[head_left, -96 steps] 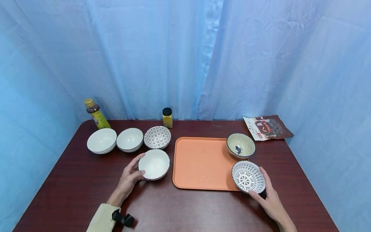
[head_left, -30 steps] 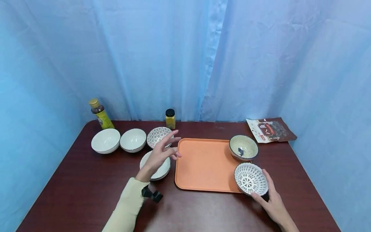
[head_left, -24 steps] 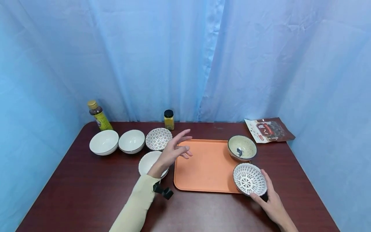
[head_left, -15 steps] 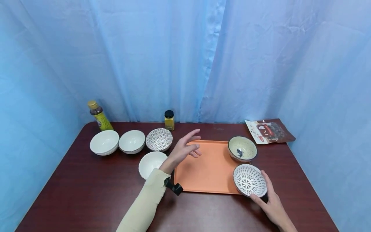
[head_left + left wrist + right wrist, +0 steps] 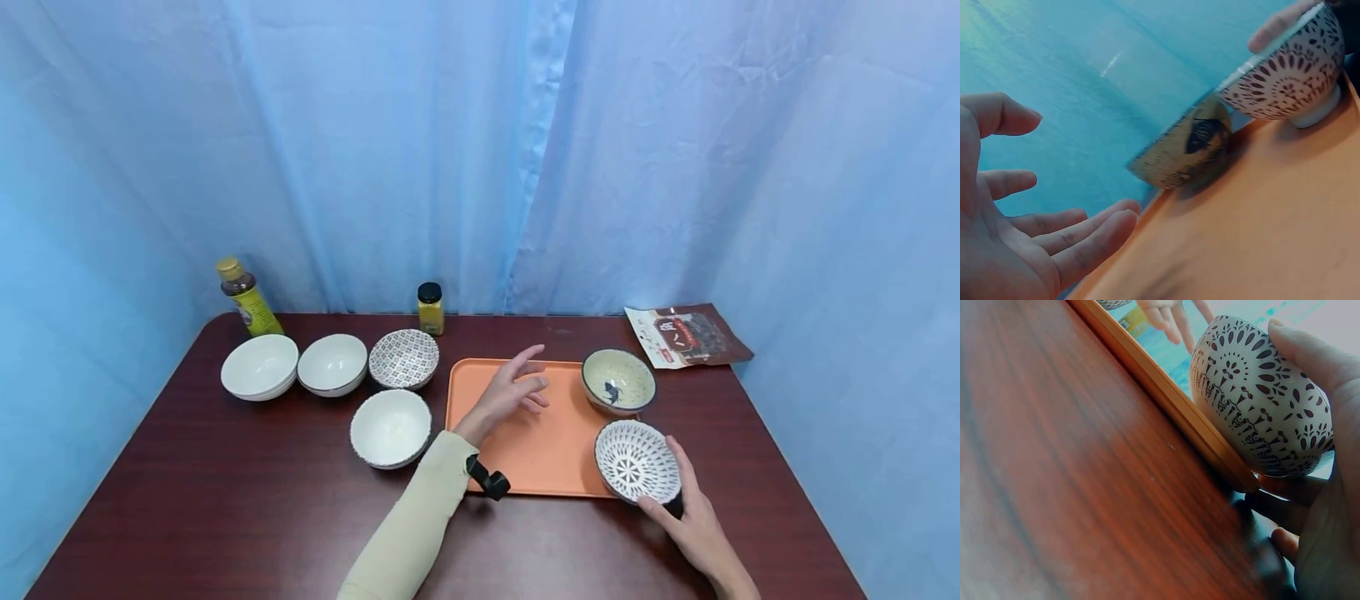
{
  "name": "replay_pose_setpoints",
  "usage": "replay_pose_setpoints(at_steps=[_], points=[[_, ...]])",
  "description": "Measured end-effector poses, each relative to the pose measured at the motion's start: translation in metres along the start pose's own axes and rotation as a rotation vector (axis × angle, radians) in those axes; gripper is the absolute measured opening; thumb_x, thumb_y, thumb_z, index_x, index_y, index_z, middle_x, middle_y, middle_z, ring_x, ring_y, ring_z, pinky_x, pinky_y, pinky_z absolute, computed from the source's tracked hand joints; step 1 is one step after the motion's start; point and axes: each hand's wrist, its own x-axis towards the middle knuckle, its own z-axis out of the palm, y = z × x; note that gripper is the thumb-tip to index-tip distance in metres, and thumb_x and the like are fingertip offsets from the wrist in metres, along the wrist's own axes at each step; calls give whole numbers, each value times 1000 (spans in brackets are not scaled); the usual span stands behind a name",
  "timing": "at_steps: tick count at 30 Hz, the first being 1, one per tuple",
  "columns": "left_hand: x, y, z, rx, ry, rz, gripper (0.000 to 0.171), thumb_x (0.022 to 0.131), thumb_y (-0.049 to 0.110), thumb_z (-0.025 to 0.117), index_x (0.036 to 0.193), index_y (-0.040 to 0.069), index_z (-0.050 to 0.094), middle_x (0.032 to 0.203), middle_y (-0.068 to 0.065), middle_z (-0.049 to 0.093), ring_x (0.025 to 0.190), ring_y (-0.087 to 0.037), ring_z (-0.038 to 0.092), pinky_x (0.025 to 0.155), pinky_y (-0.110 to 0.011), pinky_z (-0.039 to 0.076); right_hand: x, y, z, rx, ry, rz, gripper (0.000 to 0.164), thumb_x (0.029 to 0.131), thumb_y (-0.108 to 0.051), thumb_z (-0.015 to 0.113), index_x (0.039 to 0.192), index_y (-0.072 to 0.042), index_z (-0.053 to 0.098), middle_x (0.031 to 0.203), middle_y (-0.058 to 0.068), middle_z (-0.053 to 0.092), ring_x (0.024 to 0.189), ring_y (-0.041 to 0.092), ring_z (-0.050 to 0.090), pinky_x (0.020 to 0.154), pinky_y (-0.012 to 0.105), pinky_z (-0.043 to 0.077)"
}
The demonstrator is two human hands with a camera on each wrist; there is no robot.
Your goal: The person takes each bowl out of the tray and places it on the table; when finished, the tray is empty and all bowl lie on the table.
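Note:
My left hand [image 5: 510,393] hovers over the orange tray [image 5: 525,467] with its fingers spread and nothing in them. The left wrist view shows its palm and fingers apart from both bowls ahead. At the tray's front right corner, my right hand [image 5: 693,512] grips a bowl with a dark-and-white pattern [image 5: 637,462], thumb at the near rim and fingers along the right side. In the right wrist view this bowl's outside [image 5: 1260,400] carries dark petal shapes. Behind it a cream bowl with a dark fish design [image 5: 618,379] sits at the tray's right edge.
Left of the tray stand a white bowl [image 5: 390,427], a lattice-patterned bowl [image 5: 405,358], another white bowl [image 5: 332,364] and stacked white bowls [image 5: 259,367]. Along the back are a yellow-capped bottle [image 5: 251,300], a black-lidded jar [image 5: 431,310] and a snack bag [image 5: 686,336].
My left hand has let go of the white bowl left of the tray and moved right, over the tray. My right hand has stayed on the patterned bowl.

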Motion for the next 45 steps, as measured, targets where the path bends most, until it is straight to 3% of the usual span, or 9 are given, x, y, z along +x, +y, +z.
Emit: replay_pose_setpoints(at_steps=[10, 22, 26, 30, 36, 42, 45], points=[[17, -13, 19, -16, -6, -34, 62, 100, 15, 55, 158, 22, 32, 156, -24, 40, 104, -53, 65, 86, -57, 60, 0, -1, 1, 11, -1, 6, 101, 92, -34, 70, 163, -25, -2, 167, 22, 11, 146, 48, 22, 109, 71, 29], [37, -22, 43, -3, 31, -93, 65, 96, 16, 61, 155, 26, 38, 153, -15, 48, 101, -48, 68, 80, -47, 64, -1, -1, 1, 2, 17, -16, 100, 92, -32, 69, 163, -26, -2, 166, 24, 16, 142, 49, 28, 108, 69, 32], [43, -26, 48, -12, 30, -106, 66, 96, 17, 62, 156, 24, 36, 153, -16, 46, 103, -44, 68, 79, -43, 64, -3, 0, 1, -2, 25, -24, 99, 92, -31, 69, 163, -27, 0, 166, 22, 17, 144, 40, 27, 107, 66, 33], [47, -28, 53, -27, 16, -111, 68, 96, 16, 61, 158, 22, 33, 155, -17, 44, 105, -42, 68, 78, -39, 64, -3, 0, 1, -6, 29, -24, 99, 93, -31, 69, 163, -28, 0, 166, 21, 17, 146, 35, 26, 107, 66, 33], [50, -29, 60, -34, -15, -104, 69, 98, 16, 58, 160, 23, 28, 157, -18, 41, 100, -40, 70, 74, -39, 64, -2, -1, 1, -3, 19, -18, 100, 93, -32, 69, 163, -26, -1, 166, 22, 16, 143, 46, 26, 108, 68, 31], [55, -32, 66, -48, -11, -109, 69, 99, 17, 58, 160, 24, 27, 158, -17, 39, 93, -40, 71, 70, -38, 64, -3, 0, 2, -3, 26, -20, 98, 93, -32, 69, 163, -27, 0, 167, 20, 16, 146, 34, 25, 108, 65, 32], [56, -32, 70, -53, -10, -103, 71, 99, 16, 58, 161, 24, 24, 156, -19, 41, 94, -42, 71, 72, -41, 64, -2, -1, 2, -6, 30, -28, 99, 93, -32, 69, 163, -27, 0, 167, 21, 16, 146, 37, 26, 108, 66, 32]])
